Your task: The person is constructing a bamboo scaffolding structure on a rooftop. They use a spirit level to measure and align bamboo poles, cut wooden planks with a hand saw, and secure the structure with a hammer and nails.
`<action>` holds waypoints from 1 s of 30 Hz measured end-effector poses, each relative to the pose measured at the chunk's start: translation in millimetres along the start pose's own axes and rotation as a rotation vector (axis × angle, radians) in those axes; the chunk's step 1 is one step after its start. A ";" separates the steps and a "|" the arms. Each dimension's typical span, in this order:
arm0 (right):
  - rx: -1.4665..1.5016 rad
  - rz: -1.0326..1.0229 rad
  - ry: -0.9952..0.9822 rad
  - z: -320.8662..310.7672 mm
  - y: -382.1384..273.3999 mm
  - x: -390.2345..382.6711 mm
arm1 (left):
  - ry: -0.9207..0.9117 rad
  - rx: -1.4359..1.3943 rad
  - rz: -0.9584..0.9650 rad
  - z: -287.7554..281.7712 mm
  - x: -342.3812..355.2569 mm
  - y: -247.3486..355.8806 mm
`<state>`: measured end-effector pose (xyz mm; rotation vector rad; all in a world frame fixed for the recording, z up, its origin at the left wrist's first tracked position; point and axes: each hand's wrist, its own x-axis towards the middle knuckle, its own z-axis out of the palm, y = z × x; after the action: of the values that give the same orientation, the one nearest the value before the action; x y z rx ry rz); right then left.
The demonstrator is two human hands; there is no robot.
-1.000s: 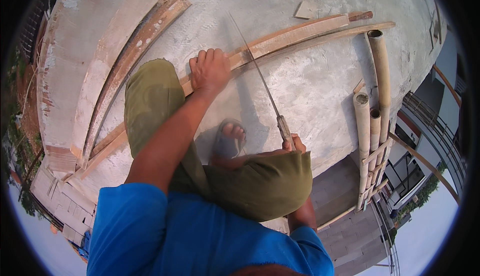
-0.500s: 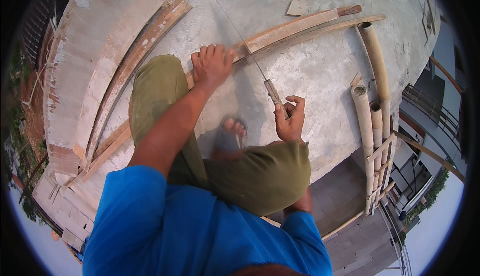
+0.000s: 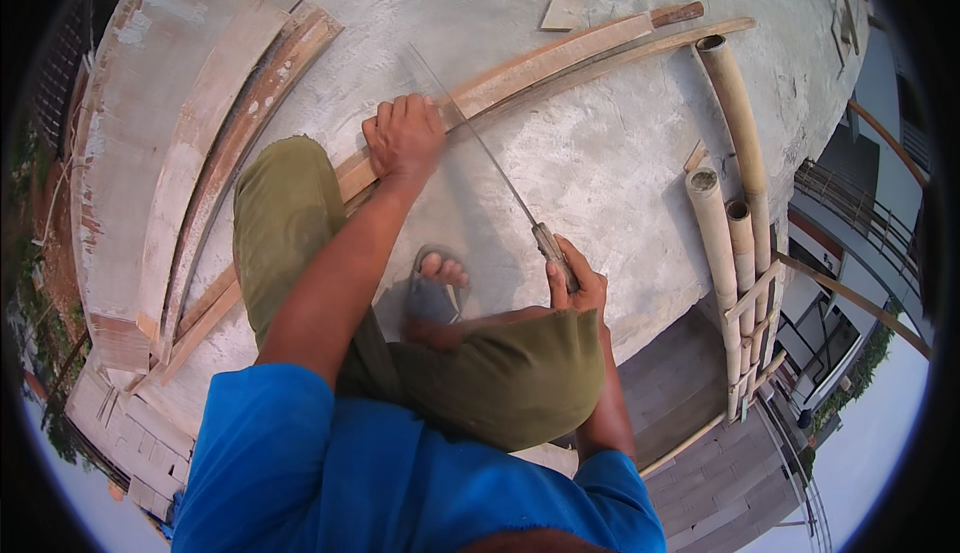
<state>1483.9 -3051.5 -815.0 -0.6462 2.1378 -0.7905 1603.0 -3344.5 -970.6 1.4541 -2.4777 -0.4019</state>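
Handsaw (image 3: 510, 186) slanting across a wooden plank (image 3: 555, 61), between the left and right edges of a concrete slab (image 3: 620, 183). Right hand (image 3: 580, 288) wrapped round the worn handle (image 3: 548, 243), thumb laid along it; left hand (image 3: 405, 138) curled tight over the plank beside the handsaw, forearm stretched out straight. Thin grey metal, rough timber. White-spotted boards (image 3: 190, 158) near the slab's left edge, hollow bamboo poles (image 3: 737, 118) at its right; grey block wall (image 3: 690, 493) beyond.
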 end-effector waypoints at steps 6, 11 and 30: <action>0.079 -0.186 0.111 19.6 16.6 38.5 | 0.035 0.011 0.050 -1.9 6.6 2.3; 0.017 -0.059 0.028 19.5 12.4 -6.0 | 0.007 0.031 0.034 1.2 5.1 -3.2; 0.017 -0.211 0.082 39.9 10.2 28.3 | -0.050 0.017 0.042 -0.8 2.8 0.4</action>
<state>1496.7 -3076.1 -856.6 -0.8535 2.1575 -0.9617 1601.7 -3346.8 -969.5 1.4124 -2.5517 -0.4151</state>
